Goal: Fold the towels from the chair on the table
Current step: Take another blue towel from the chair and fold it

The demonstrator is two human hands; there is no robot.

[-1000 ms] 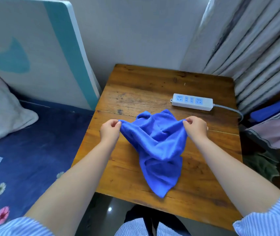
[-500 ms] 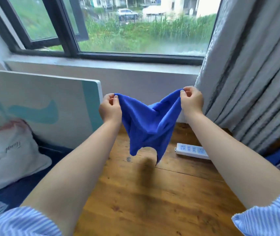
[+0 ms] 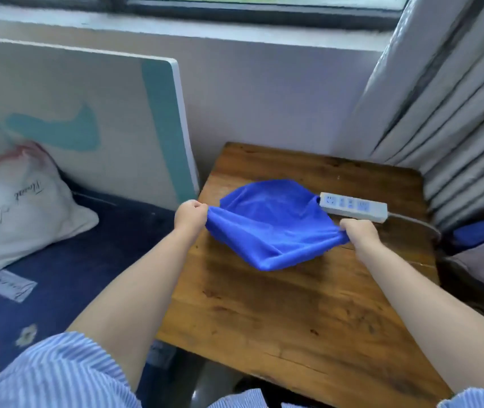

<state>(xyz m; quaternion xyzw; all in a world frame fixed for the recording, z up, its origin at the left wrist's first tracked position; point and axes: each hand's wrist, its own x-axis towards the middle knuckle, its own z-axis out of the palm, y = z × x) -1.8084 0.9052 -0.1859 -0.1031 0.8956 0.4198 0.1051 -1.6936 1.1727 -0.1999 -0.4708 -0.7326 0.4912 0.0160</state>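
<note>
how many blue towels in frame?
2 likely. One blue towel stretched between left hand and right hand; blue fabric at right edge, partly hidden.

The bright blue towel (image 3: 273, 225) billows spread out above the wooden bench (image 3: 308, 313), its near corners pinched, far edge beside the power strip (image 3: 354, 207).
</note>
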